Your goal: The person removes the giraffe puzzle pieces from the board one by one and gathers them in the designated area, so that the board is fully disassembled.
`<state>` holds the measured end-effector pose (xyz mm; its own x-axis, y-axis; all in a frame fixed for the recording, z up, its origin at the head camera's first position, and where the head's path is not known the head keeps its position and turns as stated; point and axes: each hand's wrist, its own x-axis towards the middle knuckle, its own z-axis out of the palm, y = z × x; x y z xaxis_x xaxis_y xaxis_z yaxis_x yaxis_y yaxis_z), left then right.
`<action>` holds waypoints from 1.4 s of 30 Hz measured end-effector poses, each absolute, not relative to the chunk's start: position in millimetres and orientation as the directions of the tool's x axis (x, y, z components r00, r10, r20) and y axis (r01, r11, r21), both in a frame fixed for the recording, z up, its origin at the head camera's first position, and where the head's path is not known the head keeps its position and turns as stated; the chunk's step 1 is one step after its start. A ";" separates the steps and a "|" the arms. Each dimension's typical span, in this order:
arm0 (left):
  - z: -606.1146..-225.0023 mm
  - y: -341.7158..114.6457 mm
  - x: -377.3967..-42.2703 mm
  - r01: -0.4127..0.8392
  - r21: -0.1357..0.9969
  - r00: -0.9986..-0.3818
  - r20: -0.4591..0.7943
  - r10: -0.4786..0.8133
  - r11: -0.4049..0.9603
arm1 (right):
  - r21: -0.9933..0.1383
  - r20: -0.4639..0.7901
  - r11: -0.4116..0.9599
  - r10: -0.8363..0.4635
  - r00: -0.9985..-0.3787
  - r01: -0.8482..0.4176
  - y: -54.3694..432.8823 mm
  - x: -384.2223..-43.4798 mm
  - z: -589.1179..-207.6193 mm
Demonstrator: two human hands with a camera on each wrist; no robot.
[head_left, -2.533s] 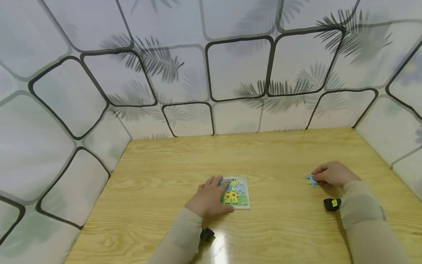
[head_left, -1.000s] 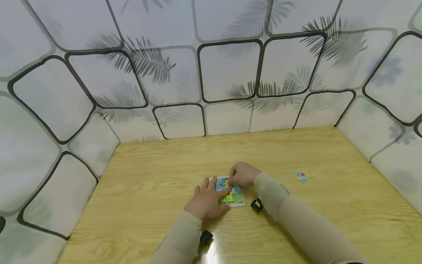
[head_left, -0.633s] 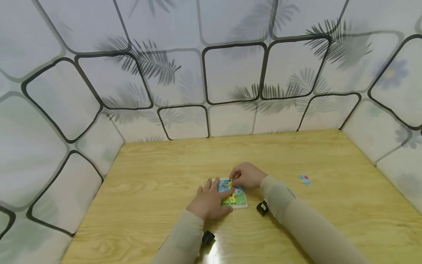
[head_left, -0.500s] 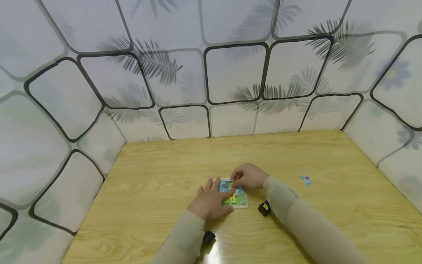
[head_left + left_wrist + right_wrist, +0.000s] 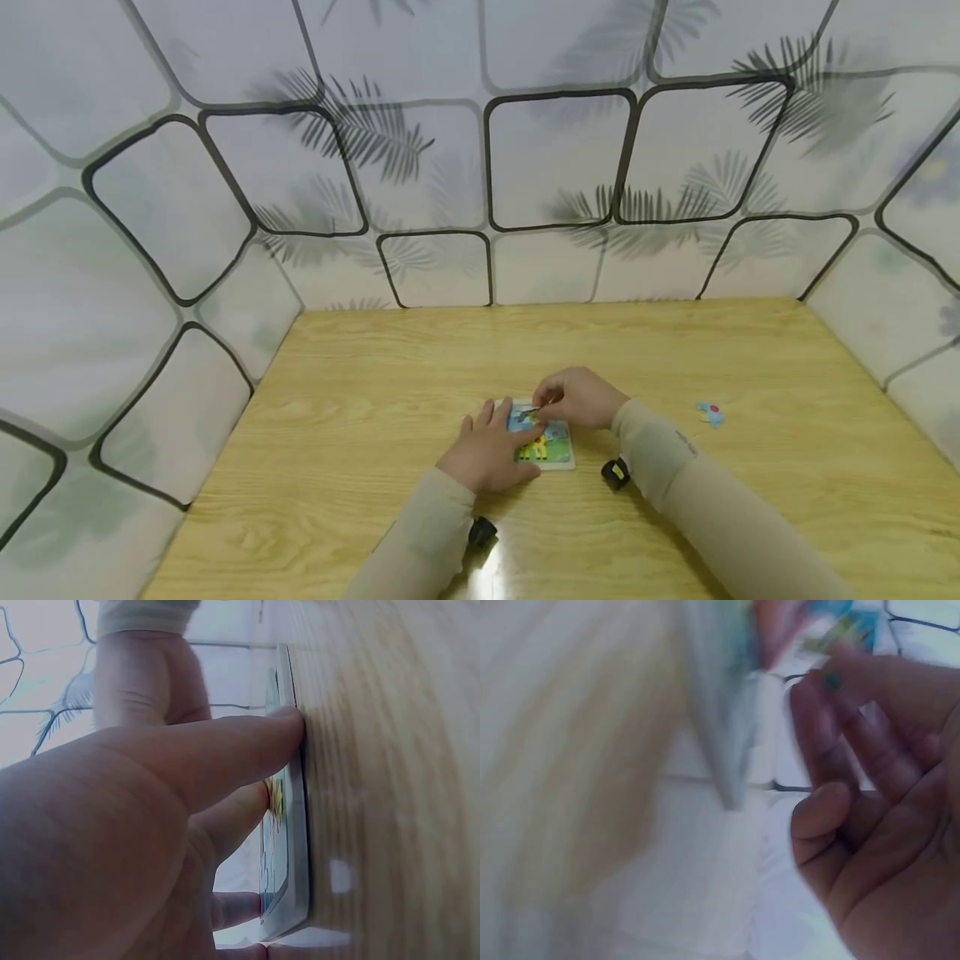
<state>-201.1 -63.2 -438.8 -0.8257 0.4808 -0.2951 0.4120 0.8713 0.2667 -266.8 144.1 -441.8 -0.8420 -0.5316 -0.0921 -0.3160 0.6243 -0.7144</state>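
Observation:
A small jigsaw puzzle board (image 5: 557, 451) with a white rim and a giraffe picture lies on the wooden table. My left hand (image 5: 486, 450) rests over its left side with spread fingers; in the left wrist view the thumb (image 5: 247, 746) touches the board's edge. At the top of the board, my right hand (image 5: 581, 397) pinches a blue and yellow puzzle piece (image 5: 851, 630) between thumb and fingertips. That piece is raised off the board, and the fingers partly cover it. Another puzzle piece (image 5: 710, 414), blue with a red dot, lies alone farther right.
The wooden table (image 5: 375, 400) runs back to a patterned wall covering (image 5: 427, 167), which also closes off the left and right sides. A black wrist camera (image 5: 616, 473) hangs under the right sleeve, another black camera (image 5: 482, 532) under the left.
My right hand has gone from the loose piece at the right to the top of the board. The piece in its fingers now tilts up. My left hand has stayed on the board.

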 end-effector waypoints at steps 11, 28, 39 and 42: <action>-437.8 -64.1 -199.7 0.395 0.299 -0.829 -0.292 0.478 0.869 | -0.886 -0.191 0.462 -0.423 -0.886 -0.030 201.7 -263.7 -433.1; -440.6 -68.3 -203.4 0.404 0.376 -0.823 -0.249 0.511 0.834 | -0.668 -0.298 0.743 -0.221 -0.929 0.037 288.6 -241.3 -439.1; -438.3 -87.5 -200.6 0.420 0.414 -0.808 -0.233 0.540 0.807 | -0.602 -0.243 0.796 -0.252 -0.937 -0.058 247.3 -241.0 -431.4; -439.0 -88.8 -199.9 0.416 0.416 -0.811 -0.232 0.537 0.808 | -0.623 -0.237 0.776 -0.300 -0.924 -0.092 210.8 -241.4 -427.3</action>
<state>-199.9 -88.8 -439.0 -0.8109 0.5372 -0.2321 0.4164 0.8084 0.4161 -241.4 210.8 -427.3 -0.9240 -0.3001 -0.2370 -0.0922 0.7764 -0.6234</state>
